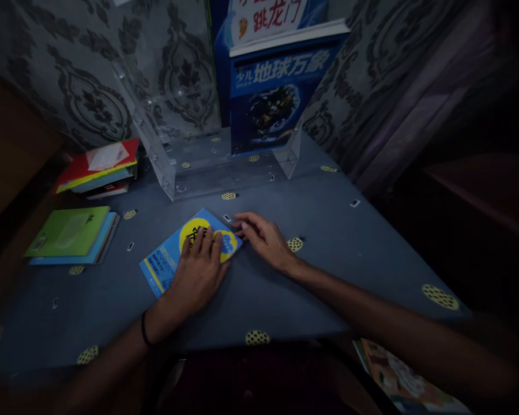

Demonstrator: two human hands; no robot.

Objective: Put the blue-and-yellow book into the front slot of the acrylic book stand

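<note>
A blue paperback book (160,260) with a yellow circle on its cover lies at an angle on the table. My left hand (199,265), with a black band at the wrist, rests flat on the cover with fingers stretched out, hiding part of the print. At the book's right corner is my right hand (266,237), fingers loosely bent and apart. Its fingertips are at the book's edge; whether they touch it is hard to see in the dim light.
A clear acrylic stand (166,178) holds a dark blue book (259,115) upright, with more books behind it. To the left lie a stack topped by a red book (75,167) and a pile with a green book (52,239). A pineapple-print cloth (311,294) covers the table.
</note>
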